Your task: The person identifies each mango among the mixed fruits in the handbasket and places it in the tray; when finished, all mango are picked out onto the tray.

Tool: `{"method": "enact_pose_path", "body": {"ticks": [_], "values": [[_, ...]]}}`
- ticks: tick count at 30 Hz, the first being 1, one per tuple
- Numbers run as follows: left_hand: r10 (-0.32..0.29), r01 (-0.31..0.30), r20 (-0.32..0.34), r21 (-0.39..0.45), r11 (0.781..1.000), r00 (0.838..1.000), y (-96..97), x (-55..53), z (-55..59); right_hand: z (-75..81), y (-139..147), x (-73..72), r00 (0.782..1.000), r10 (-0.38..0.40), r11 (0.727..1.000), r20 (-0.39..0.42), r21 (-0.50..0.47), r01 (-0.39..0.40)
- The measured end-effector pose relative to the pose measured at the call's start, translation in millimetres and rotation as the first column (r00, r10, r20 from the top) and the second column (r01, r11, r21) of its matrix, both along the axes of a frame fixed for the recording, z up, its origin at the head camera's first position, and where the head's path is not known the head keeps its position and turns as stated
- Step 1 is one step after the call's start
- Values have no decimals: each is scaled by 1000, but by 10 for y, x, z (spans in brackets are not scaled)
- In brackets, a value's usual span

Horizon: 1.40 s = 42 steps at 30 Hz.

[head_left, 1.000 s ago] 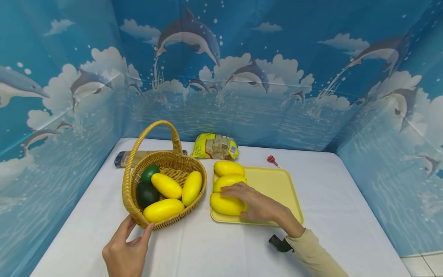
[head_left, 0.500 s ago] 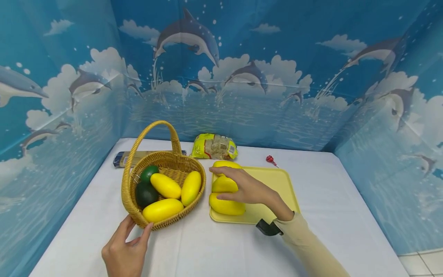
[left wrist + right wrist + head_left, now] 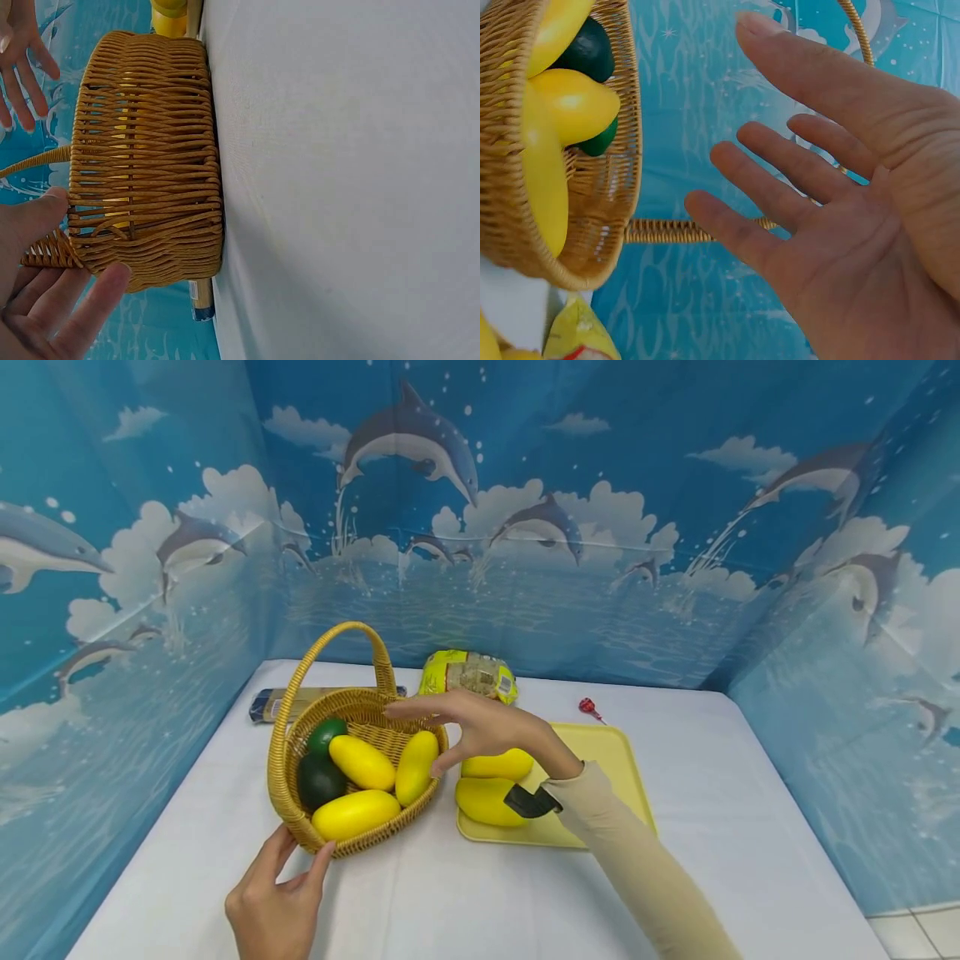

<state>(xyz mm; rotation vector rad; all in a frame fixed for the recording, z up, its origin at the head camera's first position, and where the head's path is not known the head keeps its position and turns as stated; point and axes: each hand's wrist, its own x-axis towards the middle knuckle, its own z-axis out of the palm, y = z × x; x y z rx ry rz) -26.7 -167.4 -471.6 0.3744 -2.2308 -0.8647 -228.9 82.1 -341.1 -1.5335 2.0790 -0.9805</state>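
Nearest the front edge of the worktop (image 3: 435, 902), the left hand (image 3: 272, 902), fingers spread, touches the near-left side of the wicker basket (image 3: 146, 172), which holds three yellow fruits (image 3: 356, 816) and two dark green fruits (image 3: 320, 781). The right hand (image 3: 480, 724), fingers wide around nothing, hovers over the basket's right rim, blocking the yellow tray's (image 3: 592, 777) far-left corner; two more yellow fruits (image 3: 491, 802) show along its left edge. Beyond, a packet (image 3: 267, 705) lies partly behind the basket, a red lollipop (image 3: 587, 705) past the tray, a bag (image 3: 472, 675) toward the worktop's far edge.
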Motion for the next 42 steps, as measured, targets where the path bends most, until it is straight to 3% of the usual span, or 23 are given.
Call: {"method": "enact_pose_path", "body": {"ticks": [5,14,25,31,42], "values": [[5,-5,5,6,1000,1000,-5,-2,0,3,-270,-154,996,44,999,81,-14,-43],[1,-1,8,16,1000,1000,1,-7,2,-149,-665,-417,979,73,997,188,-32,-68],[-7,7,-8,3,1000,1000,-19,-2,3,-510,-967,-612,946,66,998,319,-24,-61],[-10,10,-10,3,1000,1000,-19,-5,11,-615,-1038,-664,945,50,999,323,3,-54],[-8,8,-4,16,1000,1000,0,-9,6,-736,-1078,-717,969,-41,991,243,131,9]]}}
